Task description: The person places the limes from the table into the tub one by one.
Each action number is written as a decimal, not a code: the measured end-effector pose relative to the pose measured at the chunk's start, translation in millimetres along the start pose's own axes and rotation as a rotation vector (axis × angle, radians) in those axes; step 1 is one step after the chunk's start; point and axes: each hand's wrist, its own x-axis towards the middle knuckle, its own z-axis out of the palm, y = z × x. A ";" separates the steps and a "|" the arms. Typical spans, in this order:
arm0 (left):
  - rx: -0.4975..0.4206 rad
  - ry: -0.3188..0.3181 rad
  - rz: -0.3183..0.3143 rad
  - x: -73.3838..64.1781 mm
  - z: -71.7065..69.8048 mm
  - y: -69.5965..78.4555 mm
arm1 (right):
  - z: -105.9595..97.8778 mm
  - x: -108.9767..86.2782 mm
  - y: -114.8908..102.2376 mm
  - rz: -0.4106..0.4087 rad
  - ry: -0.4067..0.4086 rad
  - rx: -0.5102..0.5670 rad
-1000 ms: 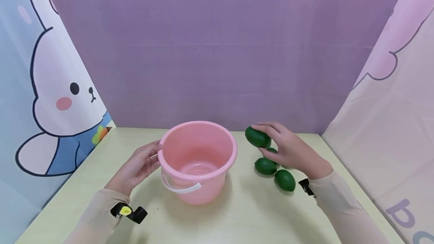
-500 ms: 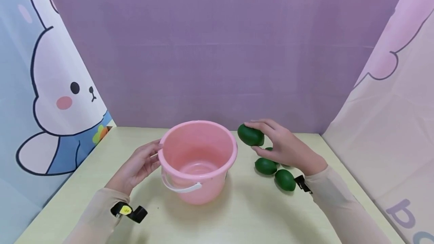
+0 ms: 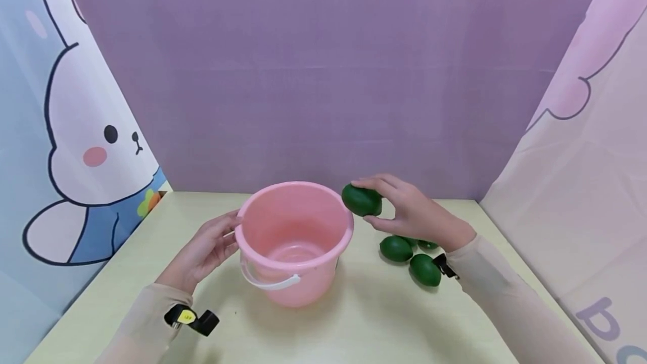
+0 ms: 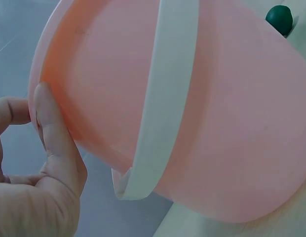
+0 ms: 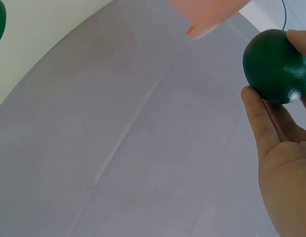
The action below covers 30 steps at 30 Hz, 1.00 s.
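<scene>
A pink bucket (image 3: 303, 282) stands upright on the table, its white handle (image 3: 270, 283) hanging down at the front. My left hand (image 3: 204, 249) pinches the bucket's rim on the left; the left wrist view shows thumb and fingers on either side of the rim. Held between the thumb and fingers of my right hand (image 3: 414, 212) is a dark green lime (image 3: 361, 200), raised at the bucket's right rim and overlapping it in the head view. The inside of the bucket shows only bare pink wall and bottom. A lime (image 3: 396, 249) lies under the right hand.
Close to it on the pale table (image 3: 384, 330) are another lime (image 3: 425, 270) and more limes partly hidden behind the right wrist. A purple cloth (image 3: 323, 83) rises at the back, with printed cloths at left (image 3: 96, 184) and right (image 3: 591, 184).
My right hand has carried the lime leftward from above the other limes to the bucket's rim. The left hand and the bucket have stayed in place.
</scene>
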 end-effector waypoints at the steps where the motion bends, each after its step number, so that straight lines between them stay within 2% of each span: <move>1: 0.003 0.001 0.001 -0.1 -0.1 -0.1 | 0.0 1.7 -0.1 0.000 -0.002 0.002; 18: 0.008 0.013 0.007 0.6 -0.6 -1.2 | 9.7 20.6 0.5 0.023 -0.041 0.086; 30: -0.021 -0.011 -0.003 1.2 -0.9 0.1 | 15.4 30.2 1.3 0.087 -0.099 0.132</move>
